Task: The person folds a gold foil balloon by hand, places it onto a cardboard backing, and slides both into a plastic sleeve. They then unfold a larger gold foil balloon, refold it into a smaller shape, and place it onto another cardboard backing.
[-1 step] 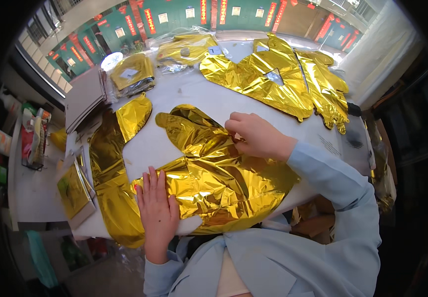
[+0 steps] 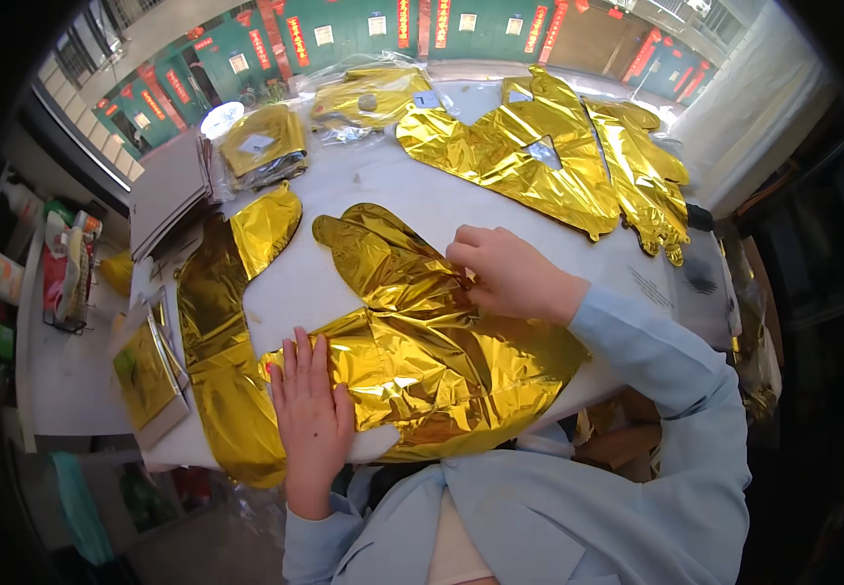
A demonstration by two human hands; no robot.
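Note:
A flat, creased gold foil balloon (image 2: 422, 361) lies on the white table in front of me, with a folded flap at its far end. My left hand (image 2: 311, 408) rests flat on its left part, fingers stretched out. The fingers of my right hand (image 2: 517, 275) are closed in a pinch at the balloon's upper right; their tips are partly hidden, but they seem to grip the foil. To the left lies a second gold foil balloon (image 2: 222, 390), long and curved, close beside my left hand.
Across the table (image 2: 344, 175) lie more flat gold foil balloons (image 2: 500, 146) at the far right. At the back are a clear-bagged gold foil pack (image 2: 368, 102) and a stack of folded gold foil (image 2: 264, 136). Grey cardboard sheets (image 2: 163, 195) stand at the left edge, near a wire basket (image 2: 69, 283).
My right hand has shifted very slightly, and the balloon's folded flap near it has moved a little with smoother creases. My left hand stays in place.

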